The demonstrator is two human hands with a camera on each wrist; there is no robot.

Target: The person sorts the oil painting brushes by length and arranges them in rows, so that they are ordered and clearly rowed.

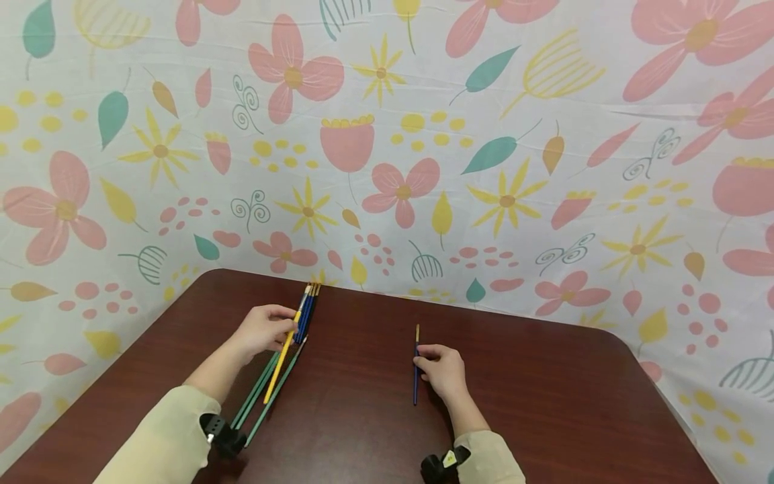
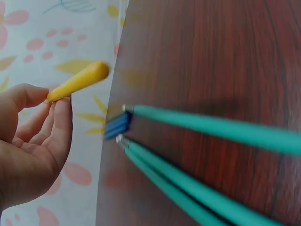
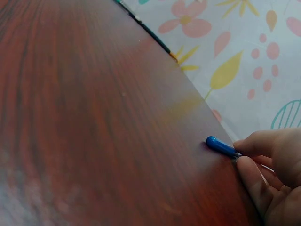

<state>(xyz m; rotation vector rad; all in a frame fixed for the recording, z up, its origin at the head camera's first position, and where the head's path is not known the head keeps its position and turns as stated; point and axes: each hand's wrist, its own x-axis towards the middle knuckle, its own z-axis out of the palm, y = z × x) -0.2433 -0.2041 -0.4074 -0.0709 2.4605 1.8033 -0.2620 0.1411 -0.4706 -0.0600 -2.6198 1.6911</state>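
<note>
My left hand (image 1: 264,330) pinches a yellow-handled paintbrush (image 1: 280,368) between thumb and fingers; its rounded handle end points toward me, and in the left wrist view the yellow brush (image 2: 80,82) is held over the table. Beneath and around it lie several green-handled paintbrushes (image 1: 275,391). Beyond them, a bundle of blue-handled paintbrushes (image 1: 307,310) lies side by side near the far edge. On the right, my right hand (image 1: 445,370) pinches a single blue paintbrush (image 1: 415,386) with its bristles pointing away from me; the handle end (image 3: 221,146) shows in the right wrist view.
Everything is on a dark reddish-brown wooden table (image 1: 357,403) with rounded far corners. Behind it hangs a white cloth (image 1: 387,134) printed with flowers and leaves, meeting the table's far edge. A black wrist camera (image 1: 222,435) sits at the left sleeve.
</note>
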